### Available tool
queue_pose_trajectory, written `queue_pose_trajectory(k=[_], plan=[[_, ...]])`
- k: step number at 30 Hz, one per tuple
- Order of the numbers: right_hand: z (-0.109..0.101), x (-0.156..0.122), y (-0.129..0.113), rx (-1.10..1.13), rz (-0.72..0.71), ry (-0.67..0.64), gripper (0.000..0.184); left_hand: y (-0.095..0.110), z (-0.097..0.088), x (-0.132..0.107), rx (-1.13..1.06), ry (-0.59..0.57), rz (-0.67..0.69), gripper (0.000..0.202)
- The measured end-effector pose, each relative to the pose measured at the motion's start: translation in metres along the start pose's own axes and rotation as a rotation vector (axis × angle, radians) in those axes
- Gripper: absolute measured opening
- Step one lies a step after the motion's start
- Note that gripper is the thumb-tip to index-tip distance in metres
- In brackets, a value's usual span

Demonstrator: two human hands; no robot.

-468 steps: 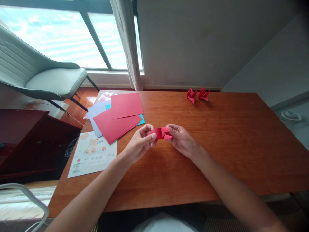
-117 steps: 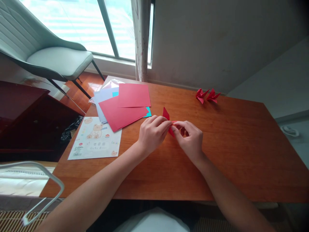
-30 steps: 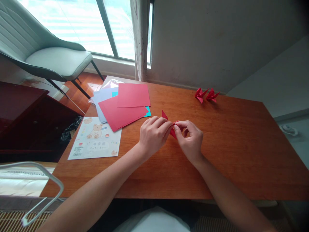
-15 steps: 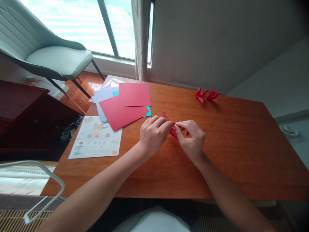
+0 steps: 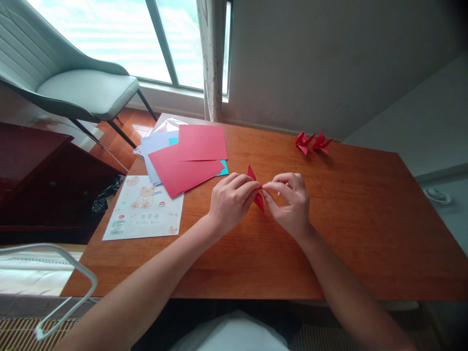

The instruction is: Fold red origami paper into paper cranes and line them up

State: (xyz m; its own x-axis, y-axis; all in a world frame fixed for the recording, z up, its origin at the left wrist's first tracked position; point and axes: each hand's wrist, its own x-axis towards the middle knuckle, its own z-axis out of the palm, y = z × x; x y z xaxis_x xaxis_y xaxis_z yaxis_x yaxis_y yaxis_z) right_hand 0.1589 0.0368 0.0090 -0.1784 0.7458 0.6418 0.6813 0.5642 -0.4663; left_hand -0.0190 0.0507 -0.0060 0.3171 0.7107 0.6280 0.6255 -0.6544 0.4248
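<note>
A small piece of folded red paper (image 5: 259, 201) is held above the middle of the wooden table (image 5: 365, 234). My left hand (image 5: 231, 200) pinches it from the left with thumb and fingers closed. From the right, my right hand (image 5: 290, 202) pinches the same piece, fingertips meeting those of the left. One red point sticks up behind the fingers and another hangs below; the rest is hidden by my hands. Two finished red folded figures (image 5: 312, 142) stand near the table's far edge.
A fan of red, pale and blue paper sheets (image 5: 185, 158) lies at the far left of the table. A printed sheet with a bear picture (image 5: 144, 208) lies nearer the left edge. A grey chair (image 5: 73, 83) stands by the window.
Over the last second both hands stayed pinched on the red paper. The right hand's fingers shifted slightly upward and the paper's points turned a little.
</note>
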Motion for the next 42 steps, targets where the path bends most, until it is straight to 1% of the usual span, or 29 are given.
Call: queue_pose_trajectory(k=[3,10,18,25,29,38,42], plan=[[-0.0022,0.0021,0.001,0.018,0.015,-0.011,0.008,-0.0013,0.0012,0.0006,-0.078,0.001,-0.017,0.013],[-0.0049,0.005,0.0045,0.077,-0.016,-0.064,0.011,-0.0013,0.0015,0.0028,-0.253,-0.016,-0.086,0.01],[-0.0032,0.0059,0.0059,0.136,-0.03,-0.04,0.011,0.0006,-0.0009,0.0054,-0.386,-0.055,-0.209,0.01],[-0.003,0.0055,0.0046,0.156,-0.028,-0.047,0.009,0.0006,-0.0009,0.0056,-0.41,-0.059,-0.204,0.008],[-0.0045,0.0067,0.0027,0.157,-0.013,-0.081,0.008,0.0012,-0.0002,0.0057,-0.405,-0.063,-0.207,0.007],[-0.0073,0.0094,0.0029,0.178,-0.023,-0.179,0.009,0.0026,-0.0003,0.0054,-0.412,-0.097,-0.242,0.011],[-0.006,0.009,0.003,0.185,-0.021,-0.181,0.01,0.0018,0.001,0.0049,-0.417,-0.104,-0.253,0.009]])
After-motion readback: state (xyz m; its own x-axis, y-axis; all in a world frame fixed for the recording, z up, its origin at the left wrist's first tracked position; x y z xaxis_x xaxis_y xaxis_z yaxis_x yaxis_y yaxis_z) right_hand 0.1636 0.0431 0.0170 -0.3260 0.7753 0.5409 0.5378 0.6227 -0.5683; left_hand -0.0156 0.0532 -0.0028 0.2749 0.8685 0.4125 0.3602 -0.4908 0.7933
